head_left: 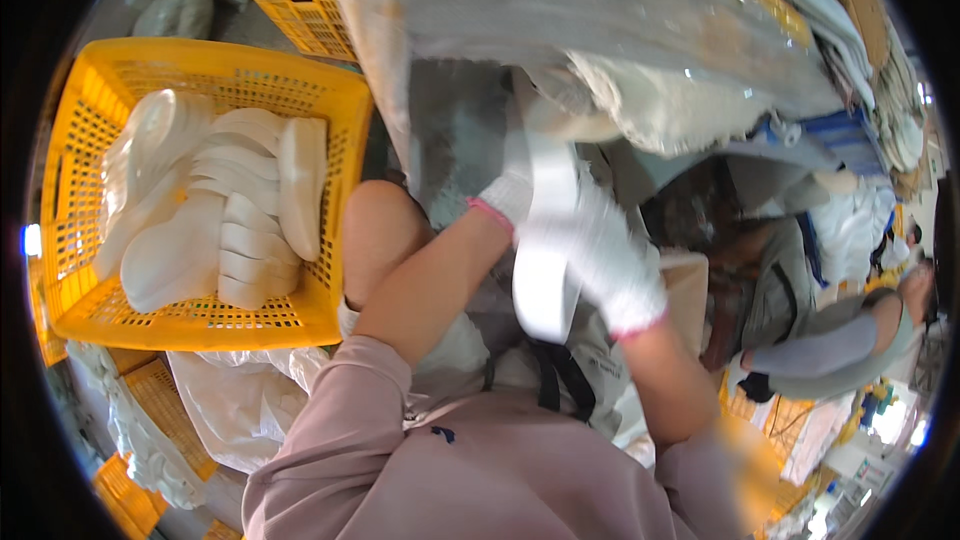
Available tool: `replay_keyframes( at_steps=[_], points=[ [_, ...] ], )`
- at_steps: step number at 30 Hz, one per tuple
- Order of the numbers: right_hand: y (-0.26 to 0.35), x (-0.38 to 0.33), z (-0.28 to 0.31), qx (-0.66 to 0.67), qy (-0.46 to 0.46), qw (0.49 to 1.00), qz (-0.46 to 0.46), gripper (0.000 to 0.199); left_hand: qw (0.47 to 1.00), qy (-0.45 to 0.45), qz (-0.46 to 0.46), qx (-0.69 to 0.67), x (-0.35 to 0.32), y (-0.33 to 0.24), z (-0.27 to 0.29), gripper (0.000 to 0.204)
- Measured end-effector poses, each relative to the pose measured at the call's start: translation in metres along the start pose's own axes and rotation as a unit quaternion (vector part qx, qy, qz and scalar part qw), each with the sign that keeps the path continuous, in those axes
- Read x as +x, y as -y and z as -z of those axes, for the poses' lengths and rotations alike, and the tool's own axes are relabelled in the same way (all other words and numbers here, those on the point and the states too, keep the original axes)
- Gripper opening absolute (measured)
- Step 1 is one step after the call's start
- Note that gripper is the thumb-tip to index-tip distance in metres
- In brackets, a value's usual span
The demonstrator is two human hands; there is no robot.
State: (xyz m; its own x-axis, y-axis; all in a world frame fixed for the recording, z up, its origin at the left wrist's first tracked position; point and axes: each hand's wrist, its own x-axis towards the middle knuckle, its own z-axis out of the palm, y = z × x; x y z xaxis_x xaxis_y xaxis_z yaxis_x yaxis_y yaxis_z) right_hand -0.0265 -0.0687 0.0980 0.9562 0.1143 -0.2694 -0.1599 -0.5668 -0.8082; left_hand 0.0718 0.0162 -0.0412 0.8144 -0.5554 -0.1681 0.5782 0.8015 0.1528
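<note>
In front of my body is a white shoe sole point(543, 290), tilted and smeared by motion. My left hand point(512, 195), in a white knit glove with a pink cuff, grips it from the left; its fingers are mostly hidden behind the sole. From the right, my right hand point(610, 255), gloved the same way, is closed against the sole's side, its fingers blurred. More white soles point(175, 250) lie stacked in a yellow plastic crate point(210, 335) to my left.
Plastic-covered material point(480, 10) hangs over the far side, beside a cream fabric bundle point(660, 105). Another yellow crate point(310, 20) stands at the far left. White plastic bags point(250, 400) lie below the near crate. Another person point(840, 340) sits or bends at right.
</note>
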Motion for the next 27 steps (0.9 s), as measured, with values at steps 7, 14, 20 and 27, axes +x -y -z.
replay_keyframes(
  at_steps=[7,14,20,27],
  points=[
    [0.017,-0.067,-0.026,-0.159,-0.126,0.978,0.045,0.061,0.989,-0.122,0.082,-0.014,-0.034,0.031,0.001,0.098],
    [-0.025,-0.066,-0.028,-0.321,-0.240,0.908,0.122,0.059,0.974,0.099,0.116,-0.168,-0.010,0.032,0.011,0.111],
    [-0.009,-0.017,-0.008,-0.311,-0.198,0.928,0.056,0.039,0.995,0.007,-0.020,-0.093,-0.010,0.017,0.012,0.053],
    [-0.001,0.000,-0.015,-0.249,-0.221,0.941,0.052,0.048,0.967,-0.172,0.023,0.188,-0.025,-0.013,-0.025,0.040]
  ],
)
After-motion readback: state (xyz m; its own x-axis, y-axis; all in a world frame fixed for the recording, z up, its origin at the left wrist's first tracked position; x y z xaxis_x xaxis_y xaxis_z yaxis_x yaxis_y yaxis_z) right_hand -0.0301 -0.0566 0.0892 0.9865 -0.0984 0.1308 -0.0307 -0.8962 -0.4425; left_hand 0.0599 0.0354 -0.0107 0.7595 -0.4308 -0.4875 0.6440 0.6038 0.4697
